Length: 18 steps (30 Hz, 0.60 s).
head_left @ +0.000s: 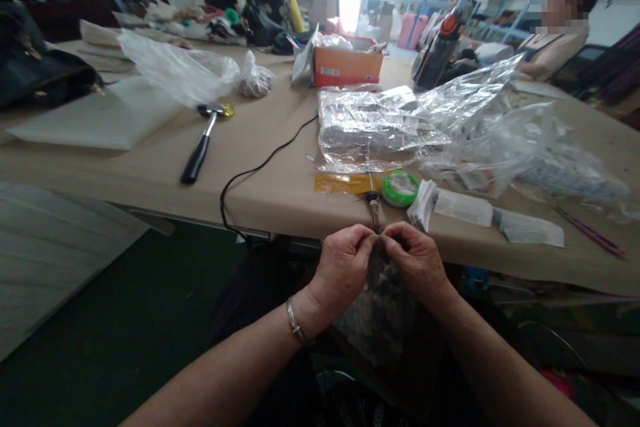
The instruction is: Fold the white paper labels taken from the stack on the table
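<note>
At the table's front edge my left hand point(343, 267) and my right hand point(417, 260) meet, thumbs and forefingers pinched together. Whatever sits between the fingertips is too small to make out. Just beyond them a soldering iron point(374, 208) lies with its metal end towards my fingers. Next to it are a round green-rimmed tub point(400, 188) with pale contents and a strip of amber film point(345, 183). A stack of white labels point(424, 203) lies beyond my right hand. Below both hands, a clear plastic bag point(383, 313) with indistinct contents rests over my lap.
Clear plastic packaging point(375, 123) covers the table's middle right. Further back stands an orange box point(347, 65). A hammer point(203, 143) and a black cable point(250, 170) lie left; purple tweezers point(593, 233) lie right. One person point(563, 43) sits at the far right; others are behind.
</note>
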Tool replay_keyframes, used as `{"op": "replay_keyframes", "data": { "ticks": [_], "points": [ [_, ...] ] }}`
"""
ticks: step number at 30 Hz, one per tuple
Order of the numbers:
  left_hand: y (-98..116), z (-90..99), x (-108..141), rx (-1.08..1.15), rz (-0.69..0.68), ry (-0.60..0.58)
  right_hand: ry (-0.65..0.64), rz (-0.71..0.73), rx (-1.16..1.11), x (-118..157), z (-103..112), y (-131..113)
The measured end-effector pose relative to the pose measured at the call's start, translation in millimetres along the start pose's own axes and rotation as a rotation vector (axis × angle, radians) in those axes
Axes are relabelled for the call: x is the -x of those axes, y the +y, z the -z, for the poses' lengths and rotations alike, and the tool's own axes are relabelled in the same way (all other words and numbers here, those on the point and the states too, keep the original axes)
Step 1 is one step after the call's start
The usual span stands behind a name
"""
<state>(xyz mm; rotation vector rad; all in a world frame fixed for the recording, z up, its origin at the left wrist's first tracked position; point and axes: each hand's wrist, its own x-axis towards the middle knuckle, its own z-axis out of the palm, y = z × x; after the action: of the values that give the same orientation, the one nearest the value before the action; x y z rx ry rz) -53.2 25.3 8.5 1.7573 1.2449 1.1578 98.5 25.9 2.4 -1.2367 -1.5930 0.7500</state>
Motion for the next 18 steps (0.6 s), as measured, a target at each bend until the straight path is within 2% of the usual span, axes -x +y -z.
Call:
{"op": "replay_keyframes", "data": {
  "ticks": [9,13,15,18],
  "points": [
    [-4,-3.7,-7,0.041,-0.032,0.054,0.038,0.008,0.004,-3,-3,2],
    [1,-0.3,0,0.064,-0.031,0.028,-0.03,0.03,0.009,7,5,-3],
    [1,2.7,6,0.082,-0.016,-0.006,-0.079,0.091,0.095,12,13,-11],
    [-9,5.8,14,0.083,0.052,-0.061,-0.065,0.287,0.279,8,31,-27]
  ]
}}
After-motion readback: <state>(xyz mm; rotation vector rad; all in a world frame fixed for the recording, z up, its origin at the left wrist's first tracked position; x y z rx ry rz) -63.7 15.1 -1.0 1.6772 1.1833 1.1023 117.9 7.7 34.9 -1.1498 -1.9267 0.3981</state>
